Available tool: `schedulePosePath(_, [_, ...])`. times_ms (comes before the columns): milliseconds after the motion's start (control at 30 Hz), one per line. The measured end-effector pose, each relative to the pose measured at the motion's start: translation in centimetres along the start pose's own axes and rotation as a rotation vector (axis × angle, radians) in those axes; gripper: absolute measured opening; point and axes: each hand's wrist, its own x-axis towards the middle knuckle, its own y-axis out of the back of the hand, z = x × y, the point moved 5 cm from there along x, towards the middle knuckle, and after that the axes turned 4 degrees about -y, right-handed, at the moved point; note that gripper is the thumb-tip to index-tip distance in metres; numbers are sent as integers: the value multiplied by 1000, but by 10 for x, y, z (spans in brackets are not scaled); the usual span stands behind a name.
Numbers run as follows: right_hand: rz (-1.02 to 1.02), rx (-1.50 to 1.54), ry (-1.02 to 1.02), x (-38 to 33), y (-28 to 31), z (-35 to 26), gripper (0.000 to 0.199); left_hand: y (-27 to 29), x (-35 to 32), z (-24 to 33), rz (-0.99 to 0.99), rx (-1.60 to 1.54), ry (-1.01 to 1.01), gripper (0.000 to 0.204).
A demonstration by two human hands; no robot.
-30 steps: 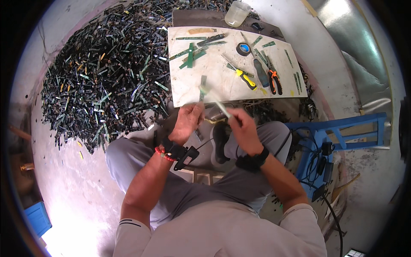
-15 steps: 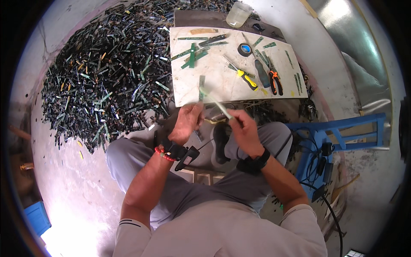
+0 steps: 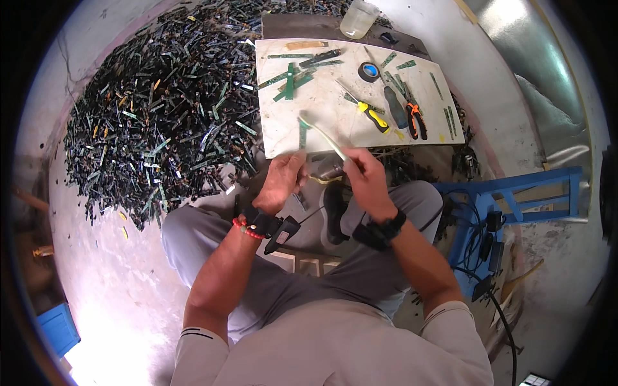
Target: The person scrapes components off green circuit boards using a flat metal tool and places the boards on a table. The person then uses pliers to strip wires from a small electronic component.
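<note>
My left hand (image 3: pixel 282 183) pinches the near end of a narrow green circuit board strip (image 3: pixel 302 137) at the front edge of the white board (image 3: pixel 279 132). With my right hand (image 3: pixel 368 179) I grip the handle of a white toothbrush (image 3: pixel 329 139). Its head lies over the strip's far end, apparently touching it. Beyond my hands, on the board, lie a yellow-and-black screwdriver (image 3: pixel 373 118), a dark-handled screwdriver (image 3: pixel 395 108), orange-and-black pliers (image 3: pixel 416 122), a roll of black tape (image 3: pixel 369 72) and several green strips (image 3: pixel 290 82).
A large heap of dark and green strips (image 3: pixel 161 116) covers the floor at the left. Behind the board stands a translucent container (image 3: pixel 359 20). A blue chair (image 3: pixel 508 199) with black cables is at my right, and a blue object (image 3: pixel 58 329) at the lower left.
The toothbrush has shifted slightly away from me and left, its head now over the strip's far end; it was blurred lower down before. My left hand still pinches the strip.
</note>
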Motion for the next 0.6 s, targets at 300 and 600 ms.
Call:
schedulePosePath(300, [44,-81,-44,-36,-12,-8,20,2,0,-8,-81,4,-13,41])
schedulePosePath(600, [56,2,-11,11,-15,-4,21,4,3,-6,7,-11,-1,39])
